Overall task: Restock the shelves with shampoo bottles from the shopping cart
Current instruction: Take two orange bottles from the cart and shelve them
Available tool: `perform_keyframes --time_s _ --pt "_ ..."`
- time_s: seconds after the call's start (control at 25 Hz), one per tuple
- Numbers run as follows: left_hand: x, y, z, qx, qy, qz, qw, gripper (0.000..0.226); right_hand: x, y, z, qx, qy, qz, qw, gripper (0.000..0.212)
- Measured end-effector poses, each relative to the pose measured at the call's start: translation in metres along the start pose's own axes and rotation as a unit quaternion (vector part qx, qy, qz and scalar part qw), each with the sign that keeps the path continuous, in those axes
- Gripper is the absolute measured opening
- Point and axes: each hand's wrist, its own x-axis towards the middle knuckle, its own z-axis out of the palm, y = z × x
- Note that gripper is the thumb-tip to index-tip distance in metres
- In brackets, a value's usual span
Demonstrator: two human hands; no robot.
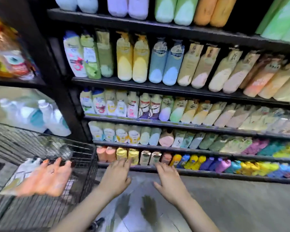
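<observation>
Head view, motion-blurred. Left hand (116,177) and right hand (170,179) were both extended toward the bottom shelf (208,173), fingers straight and spread; neither grip had hold of anything. The left fingertips lay just in front of the yellow bottles (127,155) at 12 o'clock from that hand; the right fingertips lay near the beige bottles (150,157); contact could not be judged. Black wire shopping cart (84,173) stood at 9 o'clock from the hands, beside the shelving. Inside it lay orange shampoo bottles (47,180), side by side on their sides, with a pale bottle (25,169) touching them at their 9 o'clock. Upper shelves (157,84) held full rows of bottles.
</observation>
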Motion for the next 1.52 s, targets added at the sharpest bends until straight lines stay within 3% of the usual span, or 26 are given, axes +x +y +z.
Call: perform_keyframes --time_s 0.2,0.44,0.64,0.8,0.92,1.04,1.16,1.24,1.32,1.44,1.52 --pt "-0.066 -0.107 0.014 -0.020 -0.051 -0.124 0.991 0.066 0.025 -0.112 0.055 0.011 -0.091 -0.091 0.992 0.055" --pt "-0.108 -0.257 0.026 -0.039 -0.103 -0.195 0.975 0.061 0.087 -0.247 0.114 0.032 -0.171 -0.136 0.975 0.056" --pt "-0.120 -0.376 0.047 -0.051 -0.157 -0.196 0.967 0.061 0.142 -0.327 0.179 -0.010 -0.253 -0.074 0.965 0.058" --pt "-0.114 -0.431 0.074 -0.052 -0.213 -0.197 0.956 0.070 0.170 -0.354 0.220 -0.003 -0.303 -0.016 0.953 0.056" --pt "-0.096 -0.457 0.098 -0.057 -0.221 -0.180 0.957 0.062 0.192 -0.359 0.252 0.038 -0.320 0.052 0.945 0.058" --pt "-0.072 -0.478 0.128 -0.085 -0.227 -0.172 0.955 0.052 0.217 -0.360 0.286 0.136 -0.362 0.154 0.909 0.070" --pt "-0.045 -0.499 0.165 -0.120 -0.230 -0.186 0.948 0.053 0.245 -0.363 0.326 0.297 -0.325 0.259 0.860 0.073" --pt "-0.027 -0.512 0.187 -0.128 -0.219 -0.207 0.945 0.055 0.266 -0.366 0.353 0.408 -0.250 0.298 0.826 0.057" --pt "-0.010 -0.521 0.205 -0.139 -0.195 -0.225 0.945 0.054 0.286 -0.366 0.379 0.437 -0.191 0.327 0.816 0.049" --pt "0.006 -0.528 0.222 -0.180 -0.154 -0.248 0.939 0.046 0.303 -0.367 0.409 0.465 -0.159 0.353 0.796 0.061" --pt "0.009 -0.529 0.233 -0.200 -0.122 -0.247 0.940 0.044 0.309 -0.368 0.426 0.450 -0.151 0.372 0.798 0.081"
